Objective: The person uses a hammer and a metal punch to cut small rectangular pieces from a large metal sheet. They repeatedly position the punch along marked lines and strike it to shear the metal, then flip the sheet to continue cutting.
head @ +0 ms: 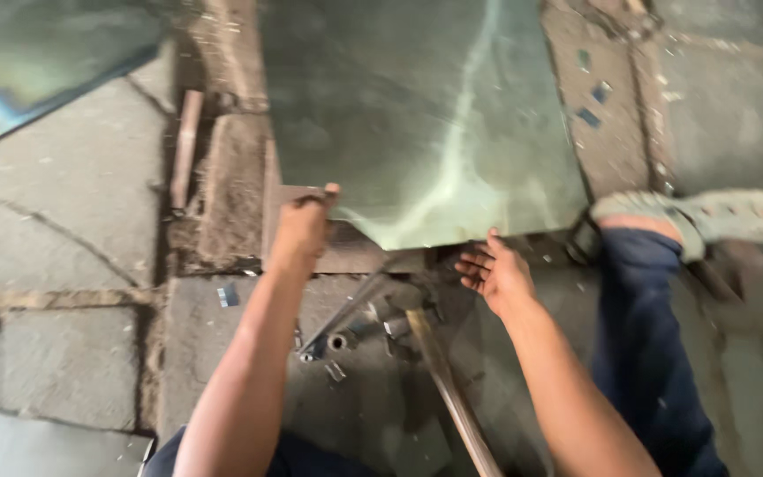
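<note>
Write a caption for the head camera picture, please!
Both hands, left hand and right hand, grip the near edge of a metal sheet on a stone floor.

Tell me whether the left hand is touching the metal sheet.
Touching. The head view shows the left hand with its fingers curled over the near left corner of the metal sheet.

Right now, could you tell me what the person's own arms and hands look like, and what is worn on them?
Both forearms are bare, with no sleeves in view. The left hand and right hand wear no gloves, and no watch, ring or wristband shows. The picture is slightly blurred, so finer marks cannot be told.
</note>
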